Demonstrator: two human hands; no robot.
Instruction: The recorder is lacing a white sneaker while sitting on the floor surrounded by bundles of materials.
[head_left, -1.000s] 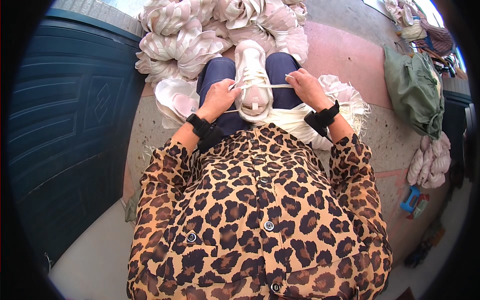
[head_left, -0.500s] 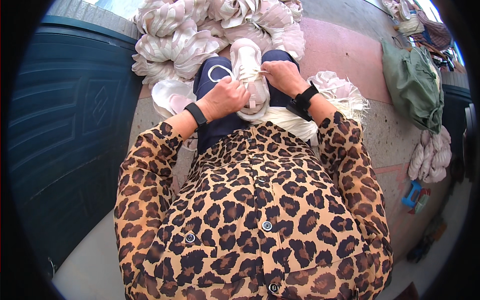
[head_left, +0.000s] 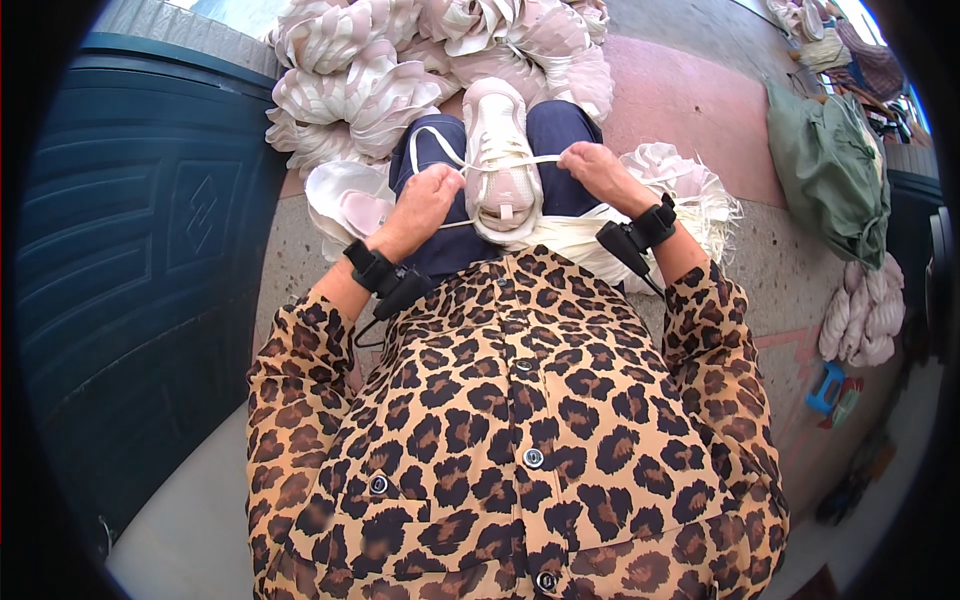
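A white and pale pink sneaker [head_left: 504,190] rests on my lap between my thighs, its heel toward me. A white shoelace [head_left: 543,159] runs across its top and out to both sides. My left hand [head_left: 424,207] is closed on the lace beside the shoe, and a loop of it arches over my left thigh. To the right of the shoe, my right hand [head_left: 602,178] pinches the other part of the lace and holds it taut. The fingertips of both hands are partly hidden. A bunch of cream laces [head_left: 575,228] lies across my right thigh.
Bundles of pink and white shoe uppers [head_left: 350,100] are heaped beyond my knees. Another bundle [head_left: 675,180] sits beside my right leg, and a loose upper [head_left: 345,200] at my left. A dark blue panelled door [head_left: 150,220] stands left; a green cloth bag [head_left: 828,170] lies right.
My hands have moved apart from the shoe, left hand to the left and nearer me, right hand to the right. The lace between them and the shoe is stretched out more.
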